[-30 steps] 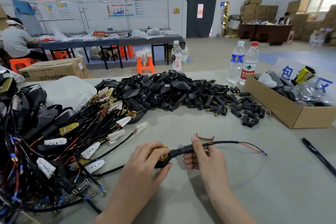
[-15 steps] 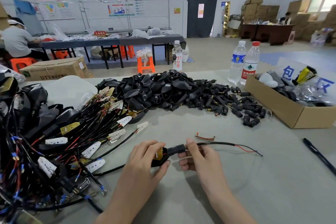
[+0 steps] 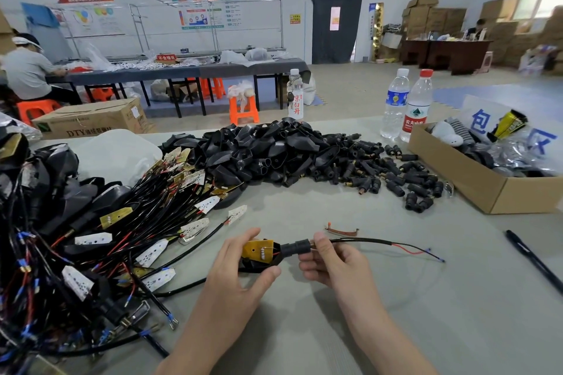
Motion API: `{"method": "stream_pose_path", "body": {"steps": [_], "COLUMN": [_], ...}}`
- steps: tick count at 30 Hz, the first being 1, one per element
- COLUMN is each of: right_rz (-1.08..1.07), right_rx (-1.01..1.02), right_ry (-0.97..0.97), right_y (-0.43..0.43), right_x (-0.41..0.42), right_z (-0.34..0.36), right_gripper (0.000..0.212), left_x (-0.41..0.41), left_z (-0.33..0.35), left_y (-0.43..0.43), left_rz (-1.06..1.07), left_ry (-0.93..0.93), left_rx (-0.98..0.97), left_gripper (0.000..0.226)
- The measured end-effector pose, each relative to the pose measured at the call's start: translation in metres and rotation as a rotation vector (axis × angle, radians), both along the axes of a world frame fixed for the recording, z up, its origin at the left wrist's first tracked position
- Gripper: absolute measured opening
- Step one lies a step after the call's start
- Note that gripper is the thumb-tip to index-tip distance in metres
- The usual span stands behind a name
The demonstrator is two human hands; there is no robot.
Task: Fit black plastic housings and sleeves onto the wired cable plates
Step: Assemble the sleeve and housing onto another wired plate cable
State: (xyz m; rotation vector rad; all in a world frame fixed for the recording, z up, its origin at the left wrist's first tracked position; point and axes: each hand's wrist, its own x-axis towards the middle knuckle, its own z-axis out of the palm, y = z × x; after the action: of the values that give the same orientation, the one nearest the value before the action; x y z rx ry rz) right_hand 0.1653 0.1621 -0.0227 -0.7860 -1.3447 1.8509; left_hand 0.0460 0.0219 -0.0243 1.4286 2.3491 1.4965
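Observation:
My left hand (image 3: 234, 277) grips a black plastic housing (image 3: 259, 262) with a yellow cable plate (image 3: 259, 250) showing in its open side. A black sleeve (image 3: 294, 248) sits on the cable right against the housing. My right hand (image 3: 332, 259) pinches the black cable (image 3: 359, 240) just behind the sleeve; its red and black wire ends (image 3: 417, 251) trail to the right over the grey table (image 3: 396, 313). A heap of loose black housings (image 3: 262, 152) and sleeves (image 3: 396, 173) lies at the table's middle back. Wired cable plates (image 3: 122, 222) are piled at the left.
A cardboard box (image 3: 475, 179) with mixed items stands at the right, two water bottles (image 3: 408, 103) behind it. A black pen (image 3: 533, 259) lies at the right edge. A small brown clip (image 3: 341, 231) lies just beyond my hands. A person sits at a far table, left.
The housing has been turned so the yellow plate faces up. The sleeve has slid left along the cable up to the housing, and my right hand followed it left.

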Motion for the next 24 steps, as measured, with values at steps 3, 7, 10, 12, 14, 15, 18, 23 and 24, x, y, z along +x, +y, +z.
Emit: {"method": "stream_pose_path", "body": {"steps": [3,7,10,12,14,15,18,23,24], "right_rz": [0.015,0.009,-0.001,-0.001,0.011,0.028,0.072,0.036,0.024], "right_rx": [0.004,0.057,0.149,0.189,0.191,0.184,0.14,0.05,0.026], "right_ry": [-0.007,-0.022,-0.067,-0.089,-0.087,-0.081,-0.055,-0.001,0.007], "right_y": [-0.0002,-0.0005,-0.0012,-0.002,-0.0029,-0.0037,-0.0053,-0.0024,-0.0019], "right_x": [0.0,0.0012,0.0026,0.0035,0.0038,0.0037,0.0039,0.0044,0.0041], "right_z": [0.0011,-0.0001,-0.0019,-0.002,-0.0009,0.0,0.0026,0.0057,0.0055], "right_gripper": [0.038,0.038,0.032,0.029,0.028,0.027,0.025,0.024,0.024], "left_x": [-0.002,-0.0023,-0.0018,-0.0018,-0.0018,-0.0018,-0.0015,-0.0022,-0.0028], "left_z": [0.0009,0.0026,0.0023,0.0027,0.0038,0.0046,0.0049,0.0008,-0.0006], "left_y": [-0.0019,-0.0026,-0.0025,-0.0027,-0.0029,-0.003,-0.0022,0.0016,0.0026], "left_rz": [-0.005,-0.01,-0.012,-0.017,-0.03,-0.036,-0.05,-0.038,-0.034], "left_ry": [-0.067,-0.106,-0.139,-0.163,-0.181,-0.189,-0.201,-0.241,-0.255], "left_rx": [-0.003,-0.025,-0.025,-0.026,-0.028,-0.03,-0.035,0.013,0.037], "left_gripper": [0.062,0.071,0.076,0.079,0.083,0.085,0.089,0.073,0.064]}}
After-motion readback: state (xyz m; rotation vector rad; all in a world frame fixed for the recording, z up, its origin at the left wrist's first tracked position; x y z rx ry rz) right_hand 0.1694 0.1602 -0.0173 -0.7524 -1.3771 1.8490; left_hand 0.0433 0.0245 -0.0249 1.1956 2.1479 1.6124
